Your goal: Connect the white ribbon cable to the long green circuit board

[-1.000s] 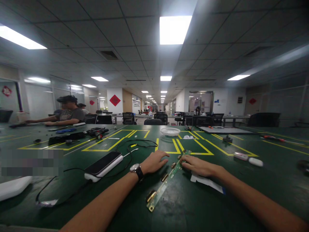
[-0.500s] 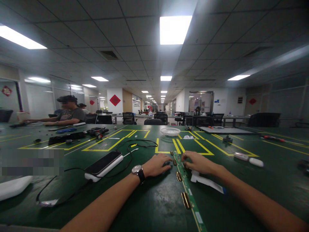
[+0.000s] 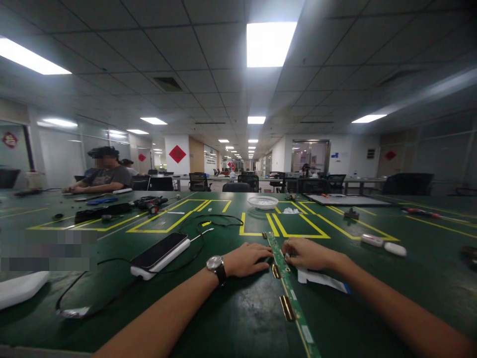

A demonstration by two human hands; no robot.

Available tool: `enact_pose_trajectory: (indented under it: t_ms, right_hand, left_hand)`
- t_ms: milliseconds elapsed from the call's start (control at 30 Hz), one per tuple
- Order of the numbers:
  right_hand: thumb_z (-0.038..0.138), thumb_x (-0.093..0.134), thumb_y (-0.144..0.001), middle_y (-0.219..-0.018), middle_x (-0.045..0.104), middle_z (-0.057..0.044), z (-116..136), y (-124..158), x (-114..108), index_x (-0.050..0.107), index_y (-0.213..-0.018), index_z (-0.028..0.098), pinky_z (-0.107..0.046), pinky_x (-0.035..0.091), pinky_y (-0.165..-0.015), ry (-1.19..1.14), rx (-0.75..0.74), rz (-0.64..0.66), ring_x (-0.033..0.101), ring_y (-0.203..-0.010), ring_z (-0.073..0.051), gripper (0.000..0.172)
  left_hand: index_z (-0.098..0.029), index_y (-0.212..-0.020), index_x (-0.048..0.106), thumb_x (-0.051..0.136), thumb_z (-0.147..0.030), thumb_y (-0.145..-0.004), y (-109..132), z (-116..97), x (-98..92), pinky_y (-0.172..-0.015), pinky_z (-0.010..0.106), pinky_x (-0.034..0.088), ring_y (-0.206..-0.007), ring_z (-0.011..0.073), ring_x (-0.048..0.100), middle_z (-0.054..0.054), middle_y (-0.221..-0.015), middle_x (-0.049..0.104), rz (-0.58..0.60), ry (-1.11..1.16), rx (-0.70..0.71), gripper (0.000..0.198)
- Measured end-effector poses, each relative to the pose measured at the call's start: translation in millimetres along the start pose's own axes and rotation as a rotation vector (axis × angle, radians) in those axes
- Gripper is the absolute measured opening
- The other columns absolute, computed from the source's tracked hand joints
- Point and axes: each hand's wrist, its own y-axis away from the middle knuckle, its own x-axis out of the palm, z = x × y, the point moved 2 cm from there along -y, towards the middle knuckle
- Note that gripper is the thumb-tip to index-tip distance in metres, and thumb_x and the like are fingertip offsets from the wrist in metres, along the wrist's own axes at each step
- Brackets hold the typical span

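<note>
While the circuit board (image 3: 290, 288) lies between the hands, the left hand (image 3: 248, 259), fingers loosely spread, should steady its edge; the right hand (image 3: 308, 254) curls opposite, pinching what I cannot tell.

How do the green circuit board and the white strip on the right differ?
The circuit board is green with copper-coloured tabs; the white strip has a blue end. 
The circuit board looks longer, running to the picture's bottom edge; the white strip ends well inside the picture. 
Both are narrow.
</note>
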Motion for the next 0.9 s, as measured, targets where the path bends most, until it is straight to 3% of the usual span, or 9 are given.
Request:
enact_pose_trajectory:
  t_ms: [367,667,900]
  right_hand:
    - [0.027,0.06,-0.078,-0.09,0.067,-0.004,-5.5,2.0,-3.8,0.065,-0.1,0.019,-0.027,0.045,-0.068,-0.096,-0.005,0.004,0.061,-0.08,-0.02,0.023]
    - [0.027,0.061,-0.078,-0.091,0.069,-0.005,-11.2,-1.3,-1.2,0.066,-0.094,0.02,-0.027,0.043,-0.066,-0.018,0.043,-0.048,0.062,-0.079,-0.021,0.019]
    - [0.024,0.06,-0.079,-0.09,0.068,-0.005,-17.4,-4.4,5.5,0.067,-0.091,0.019,-0.027,0.043,-0.07,0.021,-0.019,-0.101,0.061,-0.081,-0.02,0.015]
  left_hand:
    - [-0.031,-0.137,0.05,0.043,-0.039,-0.1,0.5,-1.9,0.3,-0.103,0.041,0.039,-0.13,0.0252,0.049,0.004,-0.146,0.049,-0.021,-0.076,0.017,0.038]
    - [-0.032,-0.14,0.047,0.041,-0.039,-0.101,0.4,-1.3,0.8,-0.102,0.041,0.04,-0.129,0.0253,0.049,0.003,-0.147,0.048,-0.014,-0.09,0.033,0.04]
    - [-0.032,-0.14,0.048,0.041,-0.039,-0.102,-0.2,1.7,2.9,-0.101,0.04,0.041,-0.129,0.0259,0.048,0.004,-0.147,0.047,-0.003,-0.101,0.045,0.04]
